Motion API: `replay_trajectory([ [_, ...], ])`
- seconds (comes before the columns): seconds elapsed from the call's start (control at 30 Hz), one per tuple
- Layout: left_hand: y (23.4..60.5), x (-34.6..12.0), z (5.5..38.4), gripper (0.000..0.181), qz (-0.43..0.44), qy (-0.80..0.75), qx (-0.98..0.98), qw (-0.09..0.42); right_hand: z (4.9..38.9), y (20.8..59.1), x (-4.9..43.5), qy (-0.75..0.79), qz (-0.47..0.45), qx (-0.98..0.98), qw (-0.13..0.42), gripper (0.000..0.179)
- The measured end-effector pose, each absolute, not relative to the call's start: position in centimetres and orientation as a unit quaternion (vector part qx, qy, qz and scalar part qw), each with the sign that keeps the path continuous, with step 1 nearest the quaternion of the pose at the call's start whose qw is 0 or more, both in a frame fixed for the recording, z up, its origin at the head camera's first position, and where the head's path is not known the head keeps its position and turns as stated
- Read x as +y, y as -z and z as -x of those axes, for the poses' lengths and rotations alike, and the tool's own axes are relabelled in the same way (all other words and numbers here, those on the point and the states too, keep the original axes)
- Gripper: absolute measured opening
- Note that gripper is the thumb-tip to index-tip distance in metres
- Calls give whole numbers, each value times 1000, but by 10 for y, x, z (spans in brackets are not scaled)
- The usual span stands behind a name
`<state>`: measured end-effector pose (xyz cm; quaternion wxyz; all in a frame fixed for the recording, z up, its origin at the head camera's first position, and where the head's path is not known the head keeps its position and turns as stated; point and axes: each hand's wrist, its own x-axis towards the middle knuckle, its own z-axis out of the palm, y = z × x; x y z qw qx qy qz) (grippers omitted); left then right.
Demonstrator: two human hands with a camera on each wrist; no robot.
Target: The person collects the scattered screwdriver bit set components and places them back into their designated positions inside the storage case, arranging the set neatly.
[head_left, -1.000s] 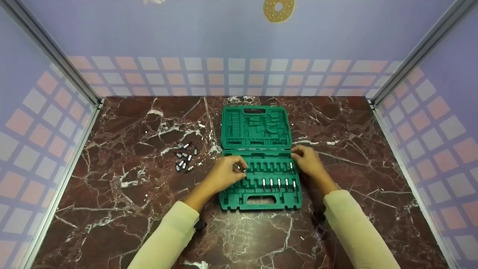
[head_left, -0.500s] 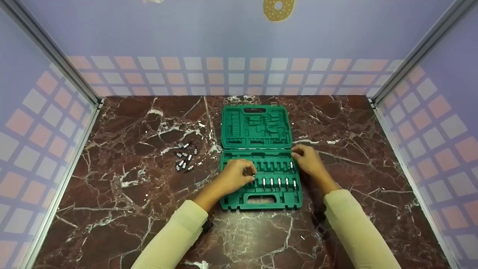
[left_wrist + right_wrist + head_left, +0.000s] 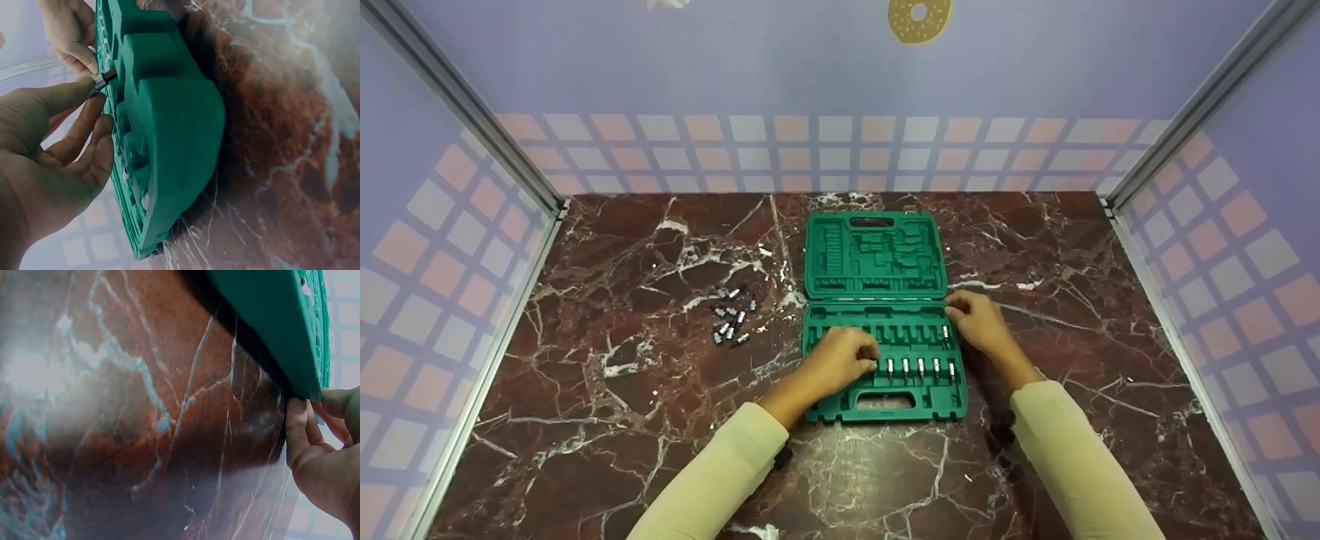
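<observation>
A green plastic socket case (image 3: pixel 829 406) lies unfolded on the table, its moulded lid at the back. Over the front tray, my left hand (image 3: pixel 834 361) pinches a bit socket (image 3: pixel 100 82) between thumb and index finger. This piece is silver with a dark hex tip, and the tip points at the tray in the left wrist view. Beside the tray's right edge near the hinge, my right hand (image 3: pixel 979 321) grips the case rim with thumb and fingers. Several silver bit sockets (image 3: pixel 921 367) stand in the front row of slots. Another bit socket (image 3: pixel 946 336) sits at the back row's right end.
A loose pile of bit sockets (image 3: pixel 730 318) lies left of the case on the brown marbled table (image 3: pixel 622 420). Patterned walls (image 3: pixel 855 150) enclose the table at the back and both sides.
My left hand has moved right and slightly toward the front over the tray, carrying the bit socket to beside the filled front slots. My right hand stays at the case edge.
</observation>
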<state>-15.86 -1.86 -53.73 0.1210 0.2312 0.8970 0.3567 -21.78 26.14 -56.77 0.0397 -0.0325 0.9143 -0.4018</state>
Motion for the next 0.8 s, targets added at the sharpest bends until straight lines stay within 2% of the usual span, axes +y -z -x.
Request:
replay_trajectory([
  [0.3, 540, -15, 157, 8, -223, -315, 918, 97, 219, 568, 261, 397, 37, 916, 38, 20],
  [0.8, 538, -9, 171, 23, -185, -344, 909, 147, 217, 568, 261, 400, 40, 915, 35, 20],
])
